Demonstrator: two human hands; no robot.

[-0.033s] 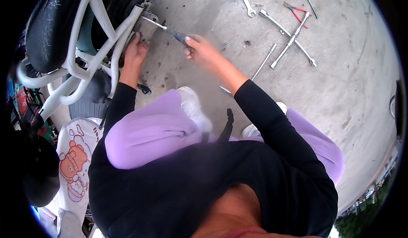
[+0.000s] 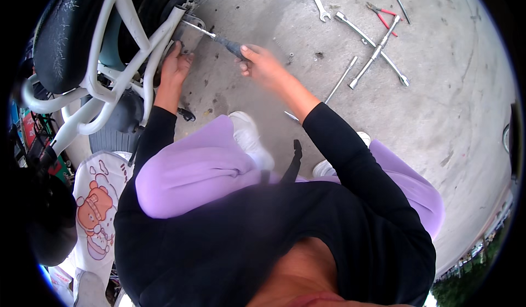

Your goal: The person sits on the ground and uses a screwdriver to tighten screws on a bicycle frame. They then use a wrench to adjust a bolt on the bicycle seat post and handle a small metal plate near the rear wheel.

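My right hand (image 2: 257, 65) is closed round the dark handle of a screwdriver (image 2: 229, 45). Its bright shaft points up and left, the tip meeting a greyish metal part (image 2: 193, 27) beside the wheel of a scooter-like vehicle. Just below that spot, my left hand (image 2: 175, 67) is closed with bent fingers against a dark piece by the white tubular frame (image 2: 159, 33). What those fingers grip is mostly hidden. The dark wheel (image 2: 159, 0) shows partly behind the tubes.
On the concrete floor to the right lie a cross-shaped lug wrench (image 2: 378, 49), red-handled pliers (image 2: 382, 15), an open-ended wrench (image 2: 315, 1) and a thin metal rod (image 2: 341, 81). A black seat (image 2: 63, 38) and a cartoon-printed white cover (image 2: 98, 208) are at the left.
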